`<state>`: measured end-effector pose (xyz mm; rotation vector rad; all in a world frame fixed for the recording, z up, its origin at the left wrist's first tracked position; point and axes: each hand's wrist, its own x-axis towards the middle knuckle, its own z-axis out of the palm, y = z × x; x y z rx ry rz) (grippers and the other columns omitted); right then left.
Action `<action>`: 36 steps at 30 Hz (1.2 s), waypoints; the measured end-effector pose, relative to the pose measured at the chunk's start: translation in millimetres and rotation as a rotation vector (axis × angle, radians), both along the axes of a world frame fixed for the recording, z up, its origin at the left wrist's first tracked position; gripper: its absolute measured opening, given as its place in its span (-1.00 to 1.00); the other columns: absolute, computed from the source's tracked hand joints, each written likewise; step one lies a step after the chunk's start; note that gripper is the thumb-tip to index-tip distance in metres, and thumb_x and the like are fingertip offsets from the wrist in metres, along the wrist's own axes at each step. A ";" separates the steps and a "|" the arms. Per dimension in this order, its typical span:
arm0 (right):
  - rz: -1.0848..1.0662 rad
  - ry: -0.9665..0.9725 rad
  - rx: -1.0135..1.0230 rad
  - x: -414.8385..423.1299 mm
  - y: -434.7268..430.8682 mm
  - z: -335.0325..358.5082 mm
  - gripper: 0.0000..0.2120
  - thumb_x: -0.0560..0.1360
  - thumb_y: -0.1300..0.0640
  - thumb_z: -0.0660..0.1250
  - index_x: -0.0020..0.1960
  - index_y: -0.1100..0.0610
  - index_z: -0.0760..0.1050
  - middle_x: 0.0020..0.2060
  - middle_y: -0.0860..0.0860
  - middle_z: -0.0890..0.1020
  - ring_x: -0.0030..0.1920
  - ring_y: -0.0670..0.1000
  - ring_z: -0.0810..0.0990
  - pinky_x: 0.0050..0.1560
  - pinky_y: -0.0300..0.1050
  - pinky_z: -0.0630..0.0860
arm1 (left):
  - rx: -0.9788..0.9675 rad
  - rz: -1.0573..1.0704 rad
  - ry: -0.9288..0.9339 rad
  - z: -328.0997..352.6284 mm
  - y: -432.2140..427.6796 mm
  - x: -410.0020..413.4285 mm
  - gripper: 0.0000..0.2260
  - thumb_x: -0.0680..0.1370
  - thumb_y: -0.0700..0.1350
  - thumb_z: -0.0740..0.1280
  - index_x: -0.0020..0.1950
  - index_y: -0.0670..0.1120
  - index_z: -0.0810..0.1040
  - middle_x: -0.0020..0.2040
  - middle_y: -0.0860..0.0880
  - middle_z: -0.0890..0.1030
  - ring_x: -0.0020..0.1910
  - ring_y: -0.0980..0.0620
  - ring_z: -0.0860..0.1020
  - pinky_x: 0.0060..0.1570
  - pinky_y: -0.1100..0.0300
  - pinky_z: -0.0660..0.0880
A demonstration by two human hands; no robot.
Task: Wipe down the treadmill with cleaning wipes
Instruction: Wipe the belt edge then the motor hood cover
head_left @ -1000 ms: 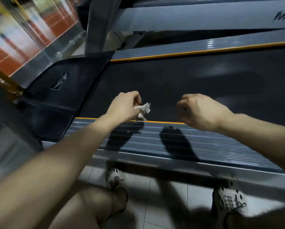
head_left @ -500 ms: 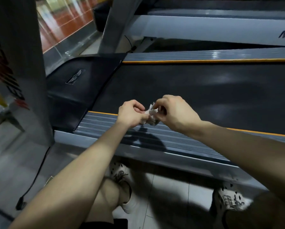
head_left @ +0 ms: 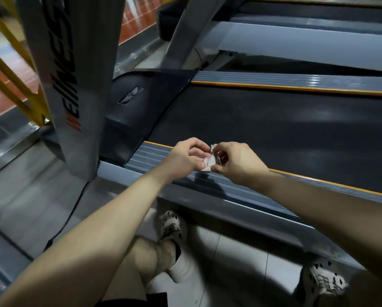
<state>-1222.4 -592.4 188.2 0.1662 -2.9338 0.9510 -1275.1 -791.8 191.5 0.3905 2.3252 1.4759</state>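
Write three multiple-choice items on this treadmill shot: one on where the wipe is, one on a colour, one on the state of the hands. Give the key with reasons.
1. Where is the wipe?
A. Flat on the belt
B. Between both hands, above the ribbed side rail
C. On the floor by the shoes

2. What colour is the thin stripe edging the belt?
A. Orange-yellow
B. Green
C. White

3. How are the hands placed?
A. Only the left holds the wipe
B. Both hang empty
C. Both pinch the crumpled wipe

Key: B, since the left hand and right hand meet at the wipe over the side rail; A, the stripe shows orange-yellow along both belt edges; C, fingers of each hand grip the wipe.
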 end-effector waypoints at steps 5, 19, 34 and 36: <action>0.004 -0.011 -0.084 5.8 -12.7 4.9 -0.80 0.44 0.05 0.53 0.06 -0.02 0.66 -0.18 -0.09 0.66 -0.16 -0.09 0.61 -0.16 -0.18 0.55 | 0.006 -0.021 0.039 9.4 -14.2 18.6 -0.63 0.51 -0.48 0.48 0.24 -0.19 0.58 0.10 -0.20 0.74 -0.07 0.11 0.72 0.02 0.22 0.65; 0.049 0.285 0.050 -5.6 -68.1 34.2 -0.94 0.53 0.11 0.44 -0.01 -0.01 0.66 -0.08 -0.05 0.65 -0.09 0.08 0.62 -0.11 -0.06 0.48 | -0.803 0.130 0.328 12.0 -100.2 16.8 -0.61 0.54 0.20 0.53 -0.33 -0.04 0.62 -0.33 0.07 0.62 -0.22 0.10 0.58 -0.18 0.08 0.51; 0.426 0.125 0.063 -43.2 -166.6 -54.1 -0.70 0.47 0.23 0.35 0.14 0.00 0.68 0.00 -0.08 0.63 -0.02 0.04 0.61 -0.04 -0.07 0.50 | -1.065 0.121 0.094 -40.5 -248.7 43.0 -0.51 0.61 0.13 0.41 0.54 0.09 0.49 0.45 -0.07 0.53 0.40 -0.16 0.55 0.34 -0.09 0.54; 0.522 0.066 0.128 -44.3 -183.4 -66.1 -0.66 0.47 0.11 0.26 0.17 -0.01 0.67 0.06 -0.07 0.60 0.02 0.06 0.59 0.00 -0.01 0.54 | -1.091 0.116 0.097 -54.2 -262.7 44.5 -0.46 0.61 0.14 0.40 0.59 0.13 0.41 0.48 -0.04 0.48 0.40 -0.15 0.55 0.32 -0.11 0.56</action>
